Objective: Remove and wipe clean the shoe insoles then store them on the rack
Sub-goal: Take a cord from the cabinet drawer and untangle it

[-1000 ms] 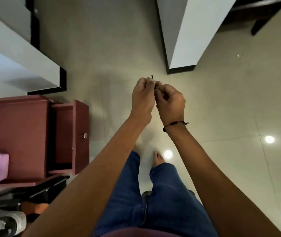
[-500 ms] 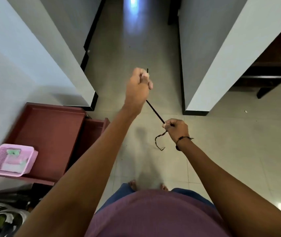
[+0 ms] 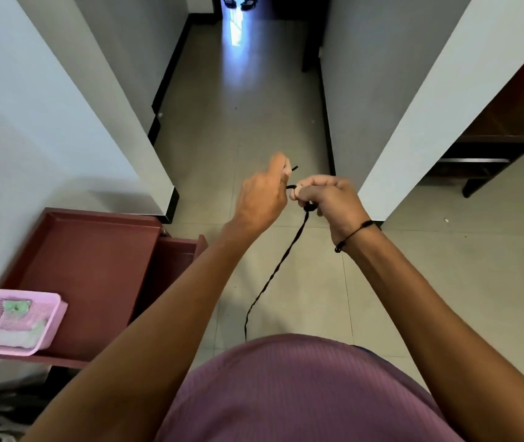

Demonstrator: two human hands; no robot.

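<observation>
Both hands gripped a black lace (image 3: 281, 266). The left hand (image 3: 262, 199) pinched its short tip; the right hand (image 3: 331, 196) clenched it just beside, the long tail dangling below.

Two hands (image 3: 262, 199) (image 3: 331, 199), one black lace (image 3: 281, 266), one pink basket (image 3: 48, 327).

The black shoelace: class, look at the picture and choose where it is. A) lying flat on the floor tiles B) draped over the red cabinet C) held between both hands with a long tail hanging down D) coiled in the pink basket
C: the black shoelace is pinched by the left hand and gripped in the right hand, its tail hanging towards the floor.
</observation>
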